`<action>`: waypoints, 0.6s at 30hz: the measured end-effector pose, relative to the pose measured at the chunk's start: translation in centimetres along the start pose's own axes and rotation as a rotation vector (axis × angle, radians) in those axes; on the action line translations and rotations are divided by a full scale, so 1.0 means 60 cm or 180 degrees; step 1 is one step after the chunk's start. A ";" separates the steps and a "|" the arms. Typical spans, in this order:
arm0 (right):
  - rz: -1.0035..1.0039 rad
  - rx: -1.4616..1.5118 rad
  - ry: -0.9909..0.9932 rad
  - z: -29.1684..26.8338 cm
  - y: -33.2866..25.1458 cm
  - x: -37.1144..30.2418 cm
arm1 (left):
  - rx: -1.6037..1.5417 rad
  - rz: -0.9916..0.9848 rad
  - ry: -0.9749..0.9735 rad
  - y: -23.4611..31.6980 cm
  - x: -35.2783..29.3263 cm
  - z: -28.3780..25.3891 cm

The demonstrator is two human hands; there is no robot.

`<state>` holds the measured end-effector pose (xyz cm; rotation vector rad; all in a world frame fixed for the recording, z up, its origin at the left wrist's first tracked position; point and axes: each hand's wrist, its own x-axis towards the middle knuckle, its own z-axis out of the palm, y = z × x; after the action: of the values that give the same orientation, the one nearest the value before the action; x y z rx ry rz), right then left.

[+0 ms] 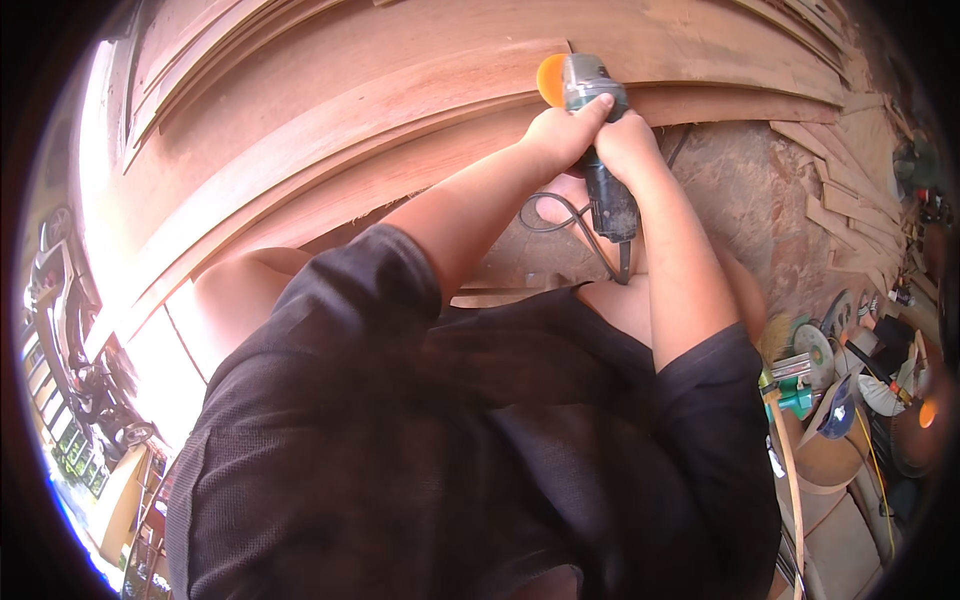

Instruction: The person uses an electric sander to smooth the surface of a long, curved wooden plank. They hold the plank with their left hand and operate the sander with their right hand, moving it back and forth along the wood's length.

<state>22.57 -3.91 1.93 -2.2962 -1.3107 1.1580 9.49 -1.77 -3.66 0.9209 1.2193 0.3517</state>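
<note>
An angle grinder point(612, 205) with a dark body and grey metal head is held in both hands. My left hand point(562, 135) wraps the body just behind the head, its thumb lying across the top. Close beside it, my right hand point(630, 148) is closed round the same part. An orange disc point(549, 80) on the head stands on edge at the end of a long wooden board point(400, 90); whether they touch I cannot tell. The black power cord point(624, 262) leaves the rear of the grinder and loops toward my legs. Fingertips under the tool are hidden.
More long boards point(700, 55) lie across the far side. Wood offcuts point(850, 210) are piled on the right. Nearer on that side sits a clutter of tools, with a round disc point(815, 345) and a green object point(797, 398). At far left stands a motorbike point(70, 330).
</note>
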 end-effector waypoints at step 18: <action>-0.0089 -0.0792 -0.0928 0.069 -0.123 -0.074 | -0.0846 -0.0011 0.0745 -0.080 -0.129 -0.110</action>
<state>13.75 -4.04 5.65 -2.3301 -1.6706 1.4353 -0.29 -7.21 -2.70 0.6606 1.3489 0.6168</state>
